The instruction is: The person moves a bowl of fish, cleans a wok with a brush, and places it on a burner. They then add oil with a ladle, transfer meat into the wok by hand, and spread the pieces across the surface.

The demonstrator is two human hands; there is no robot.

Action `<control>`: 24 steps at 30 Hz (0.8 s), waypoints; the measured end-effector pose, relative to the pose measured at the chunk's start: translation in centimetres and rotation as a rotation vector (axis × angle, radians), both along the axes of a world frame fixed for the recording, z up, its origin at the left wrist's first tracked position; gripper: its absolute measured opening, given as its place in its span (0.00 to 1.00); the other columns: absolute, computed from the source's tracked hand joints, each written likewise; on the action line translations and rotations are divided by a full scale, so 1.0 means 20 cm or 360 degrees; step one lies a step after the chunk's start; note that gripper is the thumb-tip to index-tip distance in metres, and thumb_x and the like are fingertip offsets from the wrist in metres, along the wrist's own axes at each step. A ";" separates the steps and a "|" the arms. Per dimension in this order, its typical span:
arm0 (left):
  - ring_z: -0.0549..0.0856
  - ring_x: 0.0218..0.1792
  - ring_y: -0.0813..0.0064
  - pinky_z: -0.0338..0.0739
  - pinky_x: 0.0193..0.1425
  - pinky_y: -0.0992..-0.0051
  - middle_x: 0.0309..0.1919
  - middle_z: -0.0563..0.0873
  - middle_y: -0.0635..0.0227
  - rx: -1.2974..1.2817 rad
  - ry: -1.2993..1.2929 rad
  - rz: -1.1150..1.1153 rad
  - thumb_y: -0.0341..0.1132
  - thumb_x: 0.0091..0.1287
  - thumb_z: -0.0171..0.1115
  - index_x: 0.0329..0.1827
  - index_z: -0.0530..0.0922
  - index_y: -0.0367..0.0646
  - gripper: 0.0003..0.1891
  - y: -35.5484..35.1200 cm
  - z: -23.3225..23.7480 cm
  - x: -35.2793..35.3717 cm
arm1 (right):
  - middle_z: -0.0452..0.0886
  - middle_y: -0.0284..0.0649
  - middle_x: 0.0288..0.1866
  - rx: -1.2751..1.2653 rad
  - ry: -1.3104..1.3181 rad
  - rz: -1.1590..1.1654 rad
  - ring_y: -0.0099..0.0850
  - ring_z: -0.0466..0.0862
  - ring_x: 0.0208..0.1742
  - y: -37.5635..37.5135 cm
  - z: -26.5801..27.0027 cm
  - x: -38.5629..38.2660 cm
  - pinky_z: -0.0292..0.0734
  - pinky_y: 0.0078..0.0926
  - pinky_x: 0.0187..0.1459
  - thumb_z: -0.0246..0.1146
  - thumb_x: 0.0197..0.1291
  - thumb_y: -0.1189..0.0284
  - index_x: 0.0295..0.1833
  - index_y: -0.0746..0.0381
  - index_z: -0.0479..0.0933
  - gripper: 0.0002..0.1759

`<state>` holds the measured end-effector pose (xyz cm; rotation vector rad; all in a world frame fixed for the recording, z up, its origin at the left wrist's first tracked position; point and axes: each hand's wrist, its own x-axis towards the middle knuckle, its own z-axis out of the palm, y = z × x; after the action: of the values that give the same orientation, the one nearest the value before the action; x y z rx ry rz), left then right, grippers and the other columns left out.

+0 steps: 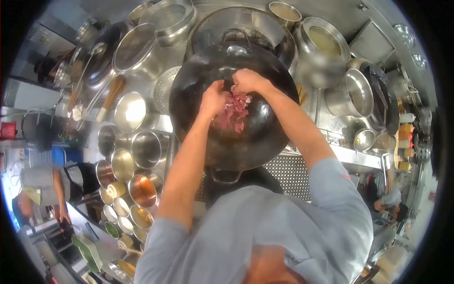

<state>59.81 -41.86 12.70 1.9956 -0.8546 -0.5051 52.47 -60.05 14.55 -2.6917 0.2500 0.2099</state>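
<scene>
Raw red meat slices (231, 116) lie in a loose heap at the middle of a large black wok (203, 137). My left hand (215, 98) is at the upper left of the heap, its fingers curled against the meat. Just above and to the right, my right hand (248, 81) is closed, knuckles up, with its fingertips at the top edge of the slices. Parts of the fingers on both hands are hidden. The wok has a loop handle at its far side and another near my body.
Behind stands another wok (208, 28). A perforated skimmer (165, 90) and several metal seasoning pots (146, 149) are on the left. Pots, including a tilted steel one (352, 94), crowd the right. Other people work at both sides; one shows a grey sleeve (40, 180).
</scene>
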 end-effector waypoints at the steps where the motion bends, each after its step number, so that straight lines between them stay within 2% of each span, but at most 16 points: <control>1: 0.85 0.54 0.68 0.79 0.58 0.70 0.56 0.86 0.58 0.0025 0.0125 -0.0041 0.29 0.67 0.63 0.64 0.76 0.37 0.22 -0.02 0.04 -0.01 | 0.87 0.47 0.34 0.0148 -0.0007 -0.0061 0.46 0.87 0.40 -0.04 0.05 0.00 0.81 0.41 0.42 0.71 0.54 0.61 0.41 0.64 0.83 0.17; 4: 0.87 0.52 0.69 0.80 0.59 0.69 0.53 0.87 0.56 -0.0071 0.0783 -0.0265 0.29 0.68 0.63 0.64 0.77 0.38 0.21 -0.08 0.15 0.02 | 0.83 0.42 0.25 0.0642 -0.0120 -0.0339 0.36 0.83 0.29 -0.07 0.20 -0.04 0.77 0.36 0.34 0.72 0.56 0.58 0.38 0.65 0.82 0.19; 5: 0.83 0.47 0.79 0.76 0.51 0.74 0.50 0.87 0.67 -0.0017 0.0673 -0.0368 0.34 0.71 0.64 0.62 0.78 0.40 0.17 -0.11 0.10 0.07 | 0.81 0.36 0.25 0.0983 -0.0137 -0.0399 0.25 0.76 0.26 -0.09 0.18 -0.05 0.72 0.27 0.28 0.72 0.58 0.59 0.36 0.66 0.82 0.18; 8: 0.83 0.48 0.77 0.76 0.51 0.74 0.49 0.87 0.69 -0.0355 0.0849 -0.0329 0.36 0.71 0.65 0.60 0.79 0.41 0.17 -0.13 0.10 0.12 | 0.80 0.33 0.26 0.1200 -0.0082 -0.0520 0.20 0.74 0.26 -0.06 0.35 -0.08 0.68 0.21 0.25 0.71 0.60 0.61 0.37 0.66 0.82 0.17; 9: 0.82 0.47 0.79 0.76 0.50 0.77 0.47 0.87 0.71 -0.0505 0.1046 -0.0283 0.36 0.71 0.66 0.57 0.81 0.41 0.15 -0.11 0.16 0.10 | 0.80 0.33 0.27 0.1209 -0.0074 -0.0549 0.20 0.74 0.27 -0.04 0.36 -0.09 0.67 0.20 0.25 0.70 0.60 0.61 0.38 0.66 0.83 0.16; 12: 0.82 0.44 0.81 0.76 0.49 0.79 0.44 0.87 0.70 -0.0473 0.1094 -0.0234 0.36 0.71 0.66 0.54 0.81 0.39 0.13 -0.12 0.18 0.13 | 0.80 0.33 0.28 0.1301 -0.0054 -0.0629 0.19 0.74 0.27 0.00 0.34 -0.08 0.66 0.18 0.24 0.70 0.61 0.62 0.41 0.66 0.83 0.16; 14: 0.81 0.38 0.82 0.76 0.44 0.81 0.41 0.86 0.69 -0.0527 0.1030 -0.0151 0.33 0.71 0.66 0.53 0.81 0.37 0.12 -0.14 0.12 0.17 | 0.80 0.33 0.29 0.1424 -0.0060 -0.0660 0.20 0.75 0.28 0.02 0.31 -0.07 0.68 0.19 0.23 0.69 0.61 0.63 0.43 0.67 0.83 0.16; 17: 0.82 0.36 0.82 0.76 0.40 0.82 0.39 0.86 0.69 -0.0593 0.1053 -0.0073 0.31 0.70 0.67 0.52 0.81 0.37 0.11 -0.13 0.12 0.22 | 0.81 0.34 0.31 0.1460 -0.0260 -0.0730 0.21 0.76 0.29 0.11 0.31 -0.08 0.69 0.19 0.23 0.70 0.61 0.64 0.46 0.69 0.82 0.18; 20: 0.82 0.36 0.82 0.77 0.41 0.82 0.39 0.86 0.69 -0.0605 0.1090 -0.0073 0.31 0.70 0.67 0.51 0.80 0.36 0.11 -0.11 0.17 0.25 | 0.83 0.35 0.37 0.1445 -0.0245 -0.0741 0.20 0.77 0.31 0.08 0.18 -0.07 0.73 0.18 0.27 0.70 0.61 0.67 0.51 0.66 0.80 0.17; 23: 0.83 0.37 0.80 0.79 0.43 0.81 0.39 0.86 0.67 -0.0552 0.1026 -0.0082 0.32 0.70 0.68 0.49 0.81 0.36 0.10 -0.11 0.12 0.28 | 0.83 0.36 0.33 0.1744 -0.0457 -0.0904 0.21 0.78 0.29 0.08 0.14 -0.06 0.72 0.20 0.24 0.71 0.57 0.65 0.45 0.68 0.82 0.18; 24: 0.83 0.37 0.80 0.79 0.44 0.81 0.40 0.86 0.67 -0.0527 0.0973 -0.0086 0.33 0.70 0.68 0.47 0.81 0.35 0.10 -0.11 0.10 0.28 | 0.84 0.38 0.34 0.1576 -0.0417 -0.0915 0.24 0.80 0.30 0.07 0.13 -0.05 0.74 0.23 0.26 0.70 0.57 0.66 0.44 0.68 0.83 0.16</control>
<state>65.49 -44.06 14.68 1.3988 -0.5600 -0.8840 51.55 -58.72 17.11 -1.5657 0.6249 -0.1643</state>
